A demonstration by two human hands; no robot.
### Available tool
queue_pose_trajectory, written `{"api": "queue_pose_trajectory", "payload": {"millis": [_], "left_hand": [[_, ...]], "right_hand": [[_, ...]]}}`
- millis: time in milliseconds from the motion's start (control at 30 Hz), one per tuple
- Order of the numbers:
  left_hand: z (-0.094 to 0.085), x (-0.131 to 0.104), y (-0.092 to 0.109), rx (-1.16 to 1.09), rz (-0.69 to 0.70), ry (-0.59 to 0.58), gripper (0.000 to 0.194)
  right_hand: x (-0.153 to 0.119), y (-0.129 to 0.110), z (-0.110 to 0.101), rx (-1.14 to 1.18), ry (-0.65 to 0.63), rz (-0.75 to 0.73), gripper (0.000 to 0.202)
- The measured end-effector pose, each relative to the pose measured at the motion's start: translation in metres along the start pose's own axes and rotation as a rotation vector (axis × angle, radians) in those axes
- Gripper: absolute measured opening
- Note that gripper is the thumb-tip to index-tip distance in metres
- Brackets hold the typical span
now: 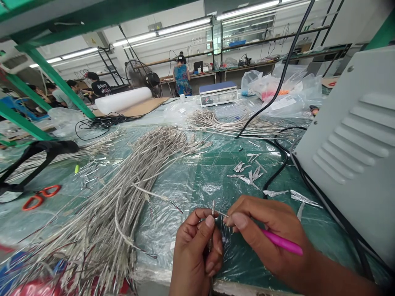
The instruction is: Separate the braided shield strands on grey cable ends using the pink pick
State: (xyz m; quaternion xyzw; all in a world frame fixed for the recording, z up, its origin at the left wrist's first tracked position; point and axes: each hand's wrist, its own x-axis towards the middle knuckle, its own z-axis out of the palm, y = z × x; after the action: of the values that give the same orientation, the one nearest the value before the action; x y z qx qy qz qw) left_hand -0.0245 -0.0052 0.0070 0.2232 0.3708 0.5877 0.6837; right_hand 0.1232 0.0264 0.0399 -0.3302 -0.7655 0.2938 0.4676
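Near the front edge of the table, my left hand (199, 246) pinches a thin cable (213, 206) between thumb and index finger, its stripped-looking end pointing up. My right hand (267, 234) is closed around a tool with a pink handle (284, 242). From my right fingertips a thin strand or tip (221, 213) reaches left to the cable end; which of the two it is, I cannot tell. A large bundle of pale cables (132, 176) lies to the left of my hands. Scraps of silvery foil (251, 176) lie beyond my right hand.
Orange-handled scissors (41, 197) lie at the left. A grey vented machine (354, 152) stands at the right, black cords (279, 164) beside it. Farther back are another cable bundle (216, 121), a scale (218, 93), plastic bags (284, 88) and a white roll (123, 100). People sit in the background.
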Motion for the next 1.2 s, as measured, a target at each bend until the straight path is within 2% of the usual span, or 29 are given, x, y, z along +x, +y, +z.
{"api": "queue_pose_trajectory", "payload": {"millis": [533, 1200], "left_hand": [[0.0018, -0.0011, -0.0001, 0.009, 0.002, 0.014, 0.010], [-0.0002, 0.0001, -0.0007, -0.010, -0.006, -0.031, 0.012]], "right_hand": [[0.0014, -0.0019, -0.0004, -0.005, -0.027, -0.006, 0.028], [0.0006, -0.0007, -0.0005, -0.006, -0.023, 0.004, 0.028]]}}
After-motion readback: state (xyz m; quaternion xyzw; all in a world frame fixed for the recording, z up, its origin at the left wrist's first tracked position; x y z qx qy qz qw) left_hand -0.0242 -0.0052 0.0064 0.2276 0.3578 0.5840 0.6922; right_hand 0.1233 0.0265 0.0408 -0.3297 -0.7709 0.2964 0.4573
